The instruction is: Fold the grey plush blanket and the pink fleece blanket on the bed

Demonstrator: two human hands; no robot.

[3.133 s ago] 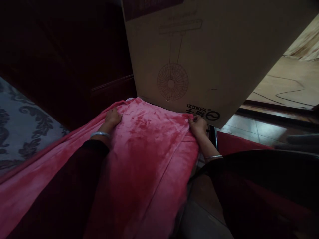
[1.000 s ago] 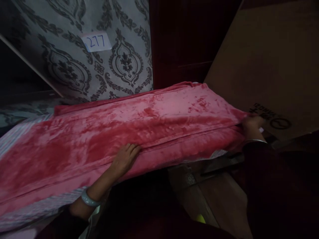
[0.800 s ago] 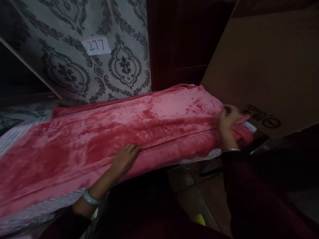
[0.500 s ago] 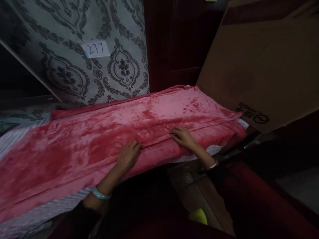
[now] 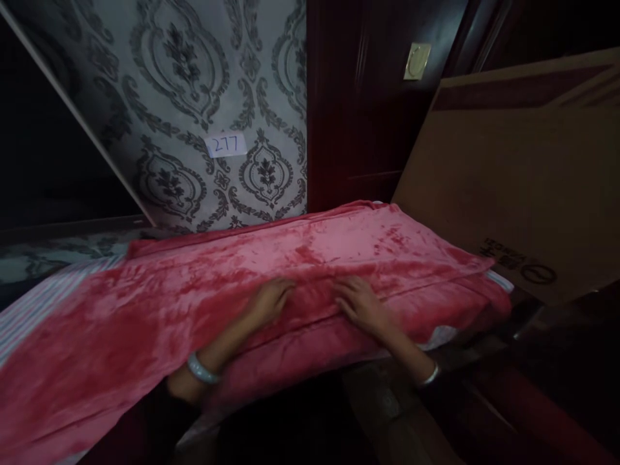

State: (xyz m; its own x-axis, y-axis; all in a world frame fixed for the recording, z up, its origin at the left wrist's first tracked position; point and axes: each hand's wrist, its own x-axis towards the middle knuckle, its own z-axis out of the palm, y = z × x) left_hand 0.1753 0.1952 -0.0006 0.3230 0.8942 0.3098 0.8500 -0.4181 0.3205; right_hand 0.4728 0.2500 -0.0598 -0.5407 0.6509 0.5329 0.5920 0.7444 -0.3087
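A plush pink-red blanket lies folded in a long strip, its front fold line running from lower left to right. My left hand rests on the blanket's middle, fingers stretched toward the right and lying on the pile. To its right, my right hand touches the same stretch of blanket with its fingers somewhat spread. Both hands are just beyond the fold line, facing each other across a small gap. Slight motion blur softens the fingers. I see nothing held in either hand.
Striped cloth shows under the blanket at the left. A large cardboard box leans at the right. Behind stand a patterned wall with a paper marked 277 and a dark red panel bearing a switch plate.
The camera view has tilted up, so everything sits lower in it. Both hands have slid from the fold line farther across the blanket, away from me and slightly nearer each other.
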